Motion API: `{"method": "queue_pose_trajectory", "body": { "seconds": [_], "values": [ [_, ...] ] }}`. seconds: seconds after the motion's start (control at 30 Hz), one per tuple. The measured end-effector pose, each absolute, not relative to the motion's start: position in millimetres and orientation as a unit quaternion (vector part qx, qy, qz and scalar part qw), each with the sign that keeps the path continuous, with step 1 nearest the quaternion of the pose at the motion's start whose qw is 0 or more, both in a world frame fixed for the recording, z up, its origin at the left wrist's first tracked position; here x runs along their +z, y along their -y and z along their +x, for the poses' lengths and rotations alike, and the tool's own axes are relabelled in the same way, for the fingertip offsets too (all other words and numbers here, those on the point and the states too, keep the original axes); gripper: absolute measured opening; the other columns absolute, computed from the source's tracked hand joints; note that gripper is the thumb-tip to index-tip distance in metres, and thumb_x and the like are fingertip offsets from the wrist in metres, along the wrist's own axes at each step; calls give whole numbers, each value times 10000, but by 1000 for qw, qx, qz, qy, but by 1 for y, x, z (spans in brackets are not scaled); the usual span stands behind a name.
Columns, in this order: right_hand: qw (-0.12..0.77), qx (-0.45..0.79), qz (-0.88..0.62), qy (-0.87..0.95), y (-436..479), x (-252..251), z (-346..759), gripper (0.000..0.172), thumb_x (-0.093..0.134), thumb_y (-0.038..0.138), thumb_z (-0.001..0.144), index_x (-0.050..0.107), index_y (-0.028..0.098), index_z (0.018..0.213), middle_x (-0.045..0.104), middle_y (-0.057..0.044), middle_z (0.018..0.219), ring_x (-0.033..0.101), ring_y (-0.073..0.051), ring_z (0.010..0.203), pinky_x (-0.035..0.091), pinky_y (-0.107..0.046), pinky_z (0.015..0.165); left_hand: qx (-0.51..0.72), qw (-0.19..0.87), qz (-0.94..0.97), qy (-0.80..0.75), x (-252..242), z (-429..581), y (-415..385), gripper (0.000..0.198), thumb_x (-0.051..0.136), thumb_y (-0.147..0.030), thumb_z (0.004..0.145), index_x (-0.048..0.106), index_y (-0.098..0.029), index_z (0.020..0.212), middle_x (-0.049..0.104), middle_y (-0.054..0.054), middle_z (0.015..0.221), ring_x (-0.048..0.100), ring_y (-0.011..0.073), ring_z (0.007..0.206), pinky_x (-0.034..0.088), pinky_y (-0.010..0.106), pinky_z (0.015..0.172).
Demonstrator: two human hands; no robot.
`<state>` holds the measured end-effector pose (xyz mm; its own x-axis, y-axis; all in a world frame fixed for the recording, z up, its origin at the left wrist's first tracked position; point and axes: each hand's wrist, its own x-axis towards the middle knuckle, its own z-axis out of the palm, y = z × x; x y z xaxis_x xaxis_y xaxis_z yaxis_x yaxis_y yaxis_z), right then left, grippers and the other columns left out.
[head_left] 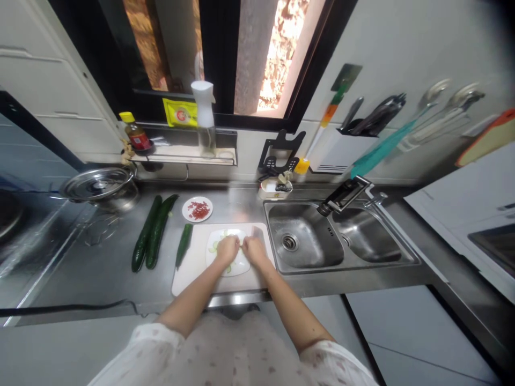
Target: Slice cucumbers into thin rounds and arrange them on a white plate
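Both my hands rest over a white plate [237, 266] of pale cucumber slices that sits on a white cutting board [189, 271]. My left hand [227, 249] is curled closed above the plate, what it holds is hidden. My right hand [253, 248] is also closed, touching the left hand, beside a knife blade [257, 231] that stands at the board's far right. A cucumber piece [184, 244] lies at the board's left edge.
Two whole cucumbers [152, 231] lie left of the board, a small dish of chopped red chilli [197, 209] behind it. A double steel sink [338, 241] with tap is to the right. A pot with lid [98, 185] stands far left. Bottles stand on the window shelf.
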<state>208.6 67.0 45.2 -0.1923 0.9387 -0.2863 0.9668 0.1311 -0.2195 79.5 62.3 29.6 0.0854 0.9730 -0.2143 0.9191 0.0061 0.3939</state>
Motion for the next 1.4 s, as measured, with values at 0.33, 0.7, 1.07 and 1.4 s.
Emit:
{"method": "queue_pose_trajectory", "body": {
  "seconds": [0.33, 0.7, 1.07, 1.4],
  "values": [
    [18, -173, 632, -755, -64, 49, 209, 207, 517, 265, 910, 677, 141, 950, 689, -124, 975, 584, -205, 932, 299, -297, 901, 75, 230, 690, -682, 37, 81, -61, 278, 383, -295, 951, 650, -217, 948, 684, 66, 995, 626, 192, 952, 425, 283, 790],
    [-184, -177, 632, -731, -37, 55, 226, 227, 435, 262, 900, 636, 175, 844, 658, -65, 875, 563, -178, 831, 378, -253, 746, 151, 253, 657, -694, 64, 38, -64, 205, 462, -291, 912, 655, -246, 964, 694, 33, 1002, 619, 171, 924, 413, 245, 749],
    [-272, -208, 616, -710, -11, 57, 239, 252, 423, 290, 878, 639, 181, 806, 640, -54, 794, 563, -175, 769, 403, -255, 716, 114, 226, 534, -807, 44, -53, -122, 305, 462, -371, 893, 643, -290, 1125, 696, 63, 1117, 634, 230, 1008, 449, 286, 803],
    [-273, -208, 608, -716, -1, 66, 233, 249, 422, 291, 899, 632, 186, 814, 653, -62, 810, 571, -179, 791, 414, -263, 740, 35, 200, 552, -809, 37, -64, -158, 352, 436, -433, 885, 663, -255, 1086, 673, 115, 1137, 599, 283, 1078, 410, 409, 909]
  ]
}}
